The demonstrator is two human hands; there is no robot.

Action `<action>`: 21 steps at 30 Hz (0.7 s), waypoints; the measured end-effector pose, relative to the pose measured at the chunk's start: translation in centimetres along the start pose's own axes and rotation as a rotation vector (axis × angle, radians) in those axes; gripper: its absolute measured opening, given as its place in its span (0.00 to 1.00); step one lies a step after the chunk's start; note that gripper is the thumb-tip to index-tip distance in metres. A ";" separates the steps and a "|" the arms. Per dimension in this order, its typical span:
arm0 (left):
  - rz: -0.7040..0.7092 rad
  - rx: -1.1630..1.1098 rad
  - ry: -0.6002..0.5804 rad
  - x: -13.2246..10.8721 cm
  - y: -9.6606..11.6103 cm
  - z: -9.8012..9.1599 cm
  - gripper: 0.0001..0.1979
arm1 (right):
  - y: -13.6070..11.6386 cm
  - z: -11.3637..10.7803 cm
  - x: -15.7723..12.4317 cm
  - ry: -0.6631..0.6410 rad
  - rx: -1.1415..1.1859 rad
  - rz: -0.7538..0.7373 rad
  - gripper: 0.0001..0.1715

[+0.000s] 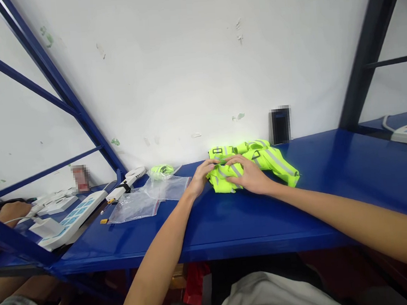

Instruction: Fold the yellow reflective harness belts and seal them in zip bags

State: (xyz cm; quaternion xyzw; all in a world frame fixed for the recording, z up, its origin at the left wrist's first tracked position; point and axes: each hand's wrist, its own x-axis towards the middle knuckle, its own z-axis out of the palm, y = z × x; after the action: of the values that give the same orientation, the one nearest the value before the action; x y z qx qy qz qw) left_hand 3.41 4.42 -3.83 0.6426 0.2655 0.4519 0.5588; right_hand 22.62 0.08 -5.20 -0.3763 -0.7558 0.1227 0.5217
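Observation:
A bundle of neon yellow fabric with grey reflective stripes lies on the blue shelf against the white wall. My left hand grips the left end of the bundle, fingers curled on the cloth. From the right, my right hand lies over the near part of the bundle, its fingers pressing down and pinching a fold. Both forearms reach in from below.
Clear zip bags lie left of the bundle, one with a small neon item. A white handheld fan, power strips and another person's hand are at the left. A dark phone leans on the wall.

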 end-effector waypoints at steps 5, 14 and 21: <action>0.061 0.133 0.098 0.7 -1.4 0.1 0.16 | -0.1 -0.1 0.1 -0.013 -0.036 0.131 0.20; -0.063 0.003 0.120 0.5 -1.1 -0.3 0.20 | -0.9 -0.5 -0.3 -0.174 -0.046 -0.177 0.34; -0.197 -0.095 -0.024 0.0 0.2 -0.4 0.21 | -1.3 -0.2 -0.6 -0.277 -0.113 -0.413 0.27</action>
State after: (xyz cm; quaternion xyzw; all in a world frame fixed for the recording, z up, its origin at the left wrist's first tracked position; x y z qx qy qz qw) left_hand 3.02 4.57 -3.64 0.5917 0.2991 0.3989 0.6335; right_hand 22.36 -1.28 -4.80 -0.2219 -0.8865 0.0215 0.4055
